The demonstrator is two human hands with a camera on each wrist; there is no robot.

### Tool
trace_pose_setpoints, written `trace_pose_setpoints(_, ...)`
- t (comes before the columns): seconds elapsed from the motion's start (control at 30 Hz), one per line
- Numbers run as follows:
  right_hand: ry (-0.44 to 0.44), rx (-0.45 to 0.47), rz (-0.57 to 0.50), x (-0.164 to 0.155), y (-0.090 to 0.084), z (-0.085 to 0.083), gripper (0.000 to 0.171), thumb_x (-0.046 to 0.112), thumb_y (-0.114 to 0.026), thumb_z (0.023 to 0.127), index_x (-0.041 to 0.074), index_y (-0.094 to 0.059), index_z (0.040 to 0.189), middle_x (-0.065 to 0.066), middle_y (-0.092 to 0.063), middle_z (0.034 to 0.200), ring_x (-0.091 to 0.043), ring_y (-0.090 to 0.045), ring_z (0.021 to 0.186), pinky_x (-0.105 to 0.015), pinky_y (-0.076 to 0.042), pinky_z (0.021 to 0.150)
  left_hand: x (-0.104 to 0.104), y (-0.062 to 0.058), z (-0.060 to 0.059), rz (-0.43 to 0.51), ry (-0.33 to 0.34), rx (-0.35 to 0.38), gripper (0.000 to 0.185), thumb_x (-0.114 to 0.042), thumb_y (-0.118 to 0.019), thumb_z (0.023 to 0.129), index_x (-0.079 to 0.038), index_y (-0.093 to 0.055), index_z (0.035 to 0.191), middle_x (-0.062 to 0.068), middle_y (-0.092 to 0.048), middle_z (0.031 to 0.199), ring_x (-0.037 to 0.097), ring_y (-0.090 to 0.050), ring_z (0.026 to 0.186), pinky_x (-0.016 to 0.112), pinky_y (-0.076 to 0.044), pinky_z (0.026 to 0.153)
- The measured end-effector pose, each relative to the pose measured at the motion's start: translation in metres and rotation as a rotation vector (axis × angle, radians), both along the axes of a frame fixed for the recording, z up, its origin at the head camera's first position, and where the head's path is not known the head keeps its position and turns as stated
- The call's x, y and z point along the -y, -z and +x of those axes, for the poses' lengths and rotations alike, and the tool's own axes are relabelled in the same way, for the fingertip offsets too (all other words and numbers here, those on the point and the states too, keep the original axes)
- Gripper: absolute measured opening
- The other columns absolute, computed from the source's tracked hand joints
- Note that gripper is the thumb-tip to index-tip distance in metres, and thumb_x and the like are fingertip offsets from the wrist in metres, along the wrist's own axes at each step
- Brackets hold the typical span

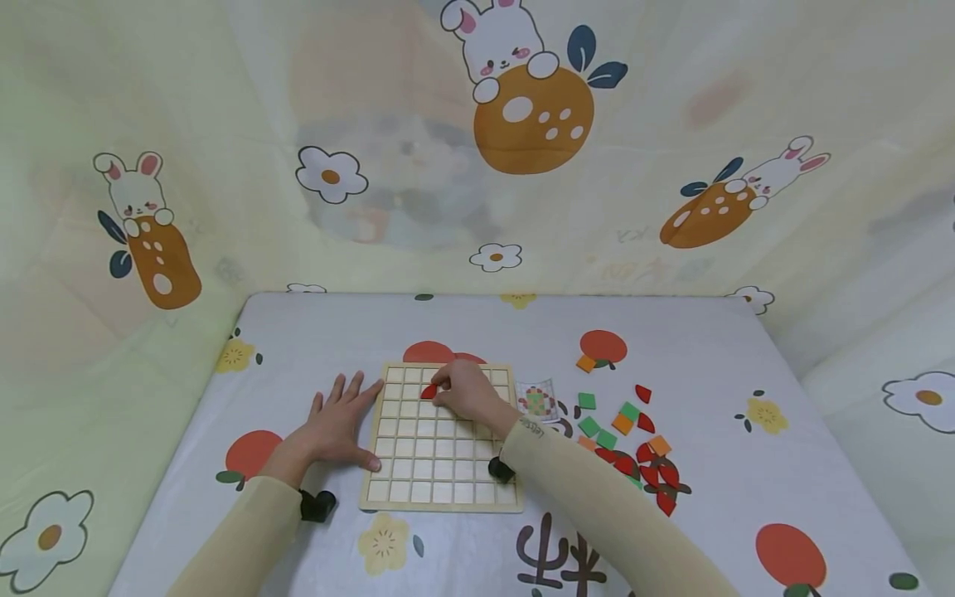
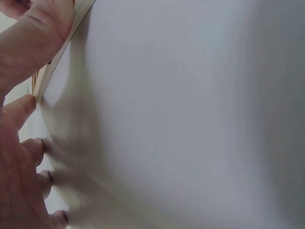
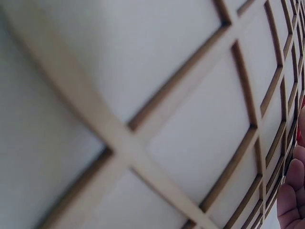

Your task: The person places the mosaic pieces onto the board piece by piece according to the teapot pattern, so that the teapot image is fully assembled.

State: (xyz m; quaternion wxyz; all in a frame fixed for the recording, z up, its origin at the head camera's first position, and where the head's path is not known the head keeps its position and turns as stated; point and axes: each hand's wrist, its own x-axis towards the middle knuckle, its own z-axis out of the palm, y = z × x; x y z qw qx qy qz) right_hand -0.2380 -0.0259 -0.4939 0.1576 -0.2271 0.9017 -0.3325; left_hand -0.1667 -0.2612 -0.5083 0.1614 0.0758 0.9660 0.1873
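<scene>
A wooden grid board (image 1: pixel 440 507) with square cells lies on the table in the head view. My left hand (image 1: pixel 336 427) rests against its left edge, fingers spread, thumb and index finger touching the frame. Over the upper part of the grid, my right hand (image 1: pixel 472 390) pinches a red piece with a curved edge (image 1: pixel 429 391). Whether that piece touches a cell is hard to tell. In the left wrist view the thumb (image 2: pixel 33 43) presses along the board's rim (image 2: pixel 62 52). The right wrist view shows grid bars (image 3: pixel 124 148) close up, with the right fingertips (image 3: pixel 291 200) at its right edge.
A small pattern card (image 1: pixel 537 400) lies just right of the board. Farther right are scattered red curved pieces (image 1: pixel 643 394), green squares (image 1: pixel 587 401) and orange squares (image 1: pixel 586 363), some overlapping. Behind the table hangs a printed cloth (image 1: pixel 403 274).
</scene>
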Motion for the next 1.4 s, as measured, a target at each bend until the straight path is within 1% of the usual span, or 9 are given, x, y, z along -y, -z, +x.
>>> trace_pose_setpoints(0.1, -0.002, 0.011, 0.0, -0.001, -0.001, 0.0, 0.026, 0.008, -0.071, 0.085, 0.004, -0.071, 0.111, -0.006, -0.068, 0.1, -0.016, -0.057, 0.087, -0.028, -0.05, 0.075, 0.0, 0.001, -0.001, -0.004, 0.0, -0.002, 0.13, -0.061, -0.085, 0.048, -0.02, -0.022, 0.153, 0.018, -0.006, 0.159, 0.045, 0.006, 0.142, 0.071, 0.001, 0.105)
trace_pose_setpoints(0.23, -0.005, 0.009, -0.003, -0.003, -0.002, 0.0, 0.024, 0.003, -0.068, 0.086, 0.003, -0.071, 0.11, -0.008, -0.069, 0.105, -0.018, -0.06, 0.093, -0.03, -0.051, 0.079, 0.0, 0.002, -0.001, -0.014, -0.001, -0.006, 0.13, -0.062, -0.085, 0.047, -0.02, -0.022, 0.153, 0.019, -0.007, 0.158, 0.045, 0.005, 0.142, 0.071, 0.0, 0.105)
trace_pose_setpoints(0.47, -0.027, -0.011, -0.025, -0.011, -0.005, 0.0, 0.026, 0.0, -0.064, 0.087, 0.003, -0.069, 0.113, -0.008, -0.068, 0.106, -0.018, -0.061, 0.094, -0.029, -0.051, 0.08, 0.0, 0.001, 0.0, 0.009, 0.003, -0.007, 0.129, -0.06, -0.086, 0.048, -0.019, -0.022, 0.153, 0.019, -0.006, 0.158, 0.045, 0.006, 0.142, 0.071, 0.001, 0.105)
trace_pose_setpoints(0.63, 0.008, 0.001, -0.035, -0.029, -0.017, -0.001, 0.024, 0.004, -0.066, 0.088, 0.004, -0.069, 0.111, -0.004, -0.066, 0.095, -0.016, -0.058, 0.085, -0.03, -0.049, 0.075, 0.0, 0.001, 0.001, 0.006, 0.004, -0.006, 0.129, -0.061, -0.085, 0.048, -0.019, -0.022, 0.153, 0.018, -0.006, 0.158, 0.045, 0.005, 0.143, 0.071, 0.0, 0.105)
trace_pose_setpoints(0.77, 0.065, 0.013, -0.028, -0.053, -0.025, -0.005, 0.025, 0.009, -0.069, 0.087, 0.005, -0.07, 0.111, 0.0, -0.062, 0.089, -0.015, -0.053, 0.08, -0.029, -0.047, 0.072, 0.001, 0.0, 0.001, 0.005, 0.003, -0.003, 0.129, -0.061, -0.086, 0.048, -0.019, -0.022, 0.153, 0.018, -0.006, 0.158, 0.044, 0.006, 0.143, 0.071, 0.001, 0.106)
trace_pose_setpoints(0.97, 0.103, 0.016, -0.054, -0.106, -0.038, -0.005, 0.028, 0.01, -0.066, 0.089, 0.004, -0.067, 0.116, -0.006, -0.063, 0.099, -0.018, -0.055, 0.085, -0.032, -0.049, 0.073, -0.001, -0.004, 0.002, 0.008, 0.002, -0.001, 0.128, -0.057, -0.087, 0.049, -0.017, -0.022, 0.153, 0.019, -0.007, 0.158, 0.044, 0.005, 0.143, 0.07, 0.001, 0.106)
trace_pose_setpoints(1.07, 0.122, -0.016, -0.073, -0.134, -0.04, -0.008, 0.028, 0.01, -0.067, 0.089, 0.003, -0.066, 0.116, -0.009, -0.064, 0.1, -0.019, -0.057, 0.086, -0.032, -0.05, 0.072, -0.003, -0.006, 0.003, 0.008, 0.009, 0.005, 0.128, -0.057, -0.087, 0.05, -0.016, -0.023, 0.152, 0.02, -0.008, 0.158, 0.045, 0.004, 0.142, 0.071, 0.0, 0.106)
trace_pose_setpoints(1.23, 0.188, -0.037, -0.086, -0.177, -0.041, -0.01, 0.029, 0.011, -0.068, 0.088, 0.002, -0.066, 0.116, -0.011, -0.065, 0.103, -0.021, -0.059, 0.088, -0.032, -0.051, 0.074, -0.004, -0.007, 0.002, 0.003, 0.016, 0.012, 0.127, -0.057, -0.087, 0.05, -0.016, -0.022, 0.153, 0.02, -0.007, 0.158, 0.045, 0.004, 0.143, 0.07, 0.0, 0.106)
trace_pose_setpoints(1.4, 0.249, -0.059, -0.044, -0.209, -0.039, -0.009, 0.028, 0.011, -0.068, 0.089, 0.002, -0.067, 0.115, -0.01, -0.066, 0.1, -0.022, -0.059, 0.086, -0.033, -0.051, 0.074, -0.003, -0.006, 0.003, 0.01, 0.006, 0.012, 0.128, -0.057, -0.087, 0.05, -0.016, -0.023, 0.153, 0.021, -0.007, 0.158, 0.046, 0.005, 0.142, 0.071, 0.001, 0.106)
